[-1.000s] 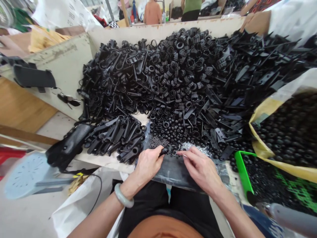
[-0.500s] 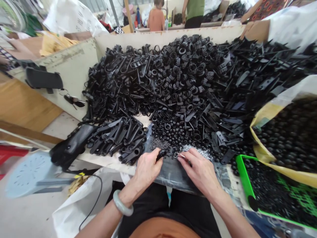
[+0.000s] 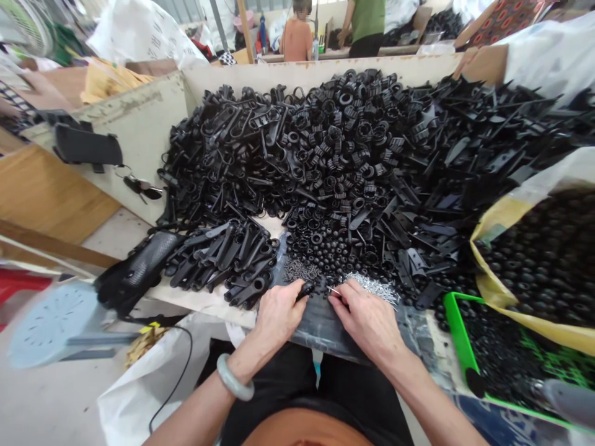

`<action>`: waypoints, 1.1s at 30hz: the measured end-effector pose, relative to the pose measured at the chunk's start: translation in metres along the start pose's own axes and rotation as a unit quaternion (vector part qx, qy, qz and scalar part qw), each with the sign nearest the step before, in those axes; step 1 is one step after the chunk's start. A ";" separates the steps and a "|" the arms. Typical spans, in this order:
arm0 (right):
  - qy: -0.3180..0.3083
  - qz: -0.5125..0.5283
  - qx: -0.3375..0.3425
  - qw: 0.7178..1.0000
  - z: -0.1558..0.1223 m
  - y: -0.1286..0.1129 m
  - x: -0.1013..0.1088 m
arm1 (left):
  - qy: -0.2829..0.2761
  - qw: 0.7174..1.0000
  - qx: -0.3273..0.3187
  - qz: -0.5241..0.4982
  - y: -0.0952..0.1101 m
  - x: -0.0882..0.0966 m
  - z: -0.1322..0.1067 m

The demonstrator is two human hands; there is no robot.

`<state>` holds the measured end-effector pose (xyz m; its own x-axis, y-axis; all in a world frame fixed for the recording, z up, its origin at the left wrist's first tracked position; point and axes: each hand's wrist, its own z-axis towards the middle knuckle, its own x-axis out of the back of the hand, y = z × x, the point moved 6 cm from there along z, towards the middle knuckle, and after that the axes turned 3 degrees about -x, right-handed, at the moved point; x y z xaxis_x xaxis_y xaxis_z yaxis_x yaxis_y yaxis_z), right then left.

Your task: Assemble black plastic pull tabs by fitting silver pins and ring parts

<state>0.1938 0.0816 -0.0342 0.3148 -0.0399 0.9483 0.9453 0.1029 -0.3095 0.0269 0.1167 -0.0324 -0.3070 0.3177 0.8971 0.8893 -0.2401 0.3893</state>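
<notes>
My left hand (image 3: 282, 311) is closed round a black plastic part (image 3: 305, 290), its end poking out between thumb and forefinger. Close by on the right, my right hand (image 3: 365, 313) pinches a thin silver pin (image 3: 333, 290) that points toward the left hand. Both hands hover over a dark grey mat (image 3: 320, 328) at the front of the worktable. Just beyond the right fingers lies a heap of silver pins or screws (image 3: 376, 288). Small dark grey pieces (image 3: 297, 271) and black beads (image 3: 328, 251) lie behind the left hand.
A big heap of black plastic parts (image 3: 297, 148) spreads across the table. Long black handles (image 3: 227, 254) lie at left. On the right are a green tray (image 3: 458, 334) and a yellow-edged sack (image 3: 499, 282) of black balls. A blue stool (image 3: 53, 322) stands left; people (image 3: 296, 40) are behind.
My right hand has shifted slightly left, bringing the silver pin closer to my left hand. The left hand still holds the black part. A grey rounded object now shows at lower right.
</notes>
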 end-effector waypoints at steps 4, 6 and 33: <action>-0.004 0.060 -0.015 0.998 0.000 0.005 0.002 | -0.006 1.000 0.001 0.017 0.000 0.000 0.001; 0.014 0.118 -0.022 0.993 -0.002 0.013 0.006 | -0.010 1.000 0.002 0.023 0.001 0.000 0.000; 0.055 0.347 0.010 0.936 -0.023 0.002 0.034 | -0.091 0.761 0.129 -0.630 0.015 -0.023 -0.040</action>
<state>0.2080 0.0576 -0.0044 0.8610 -0.0580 0.5052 0.5076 0.1599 -0.8466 0.0336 0.0696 -0.0393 -0.9397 0.2732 -0.2059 -0.0272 0.5404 0.8410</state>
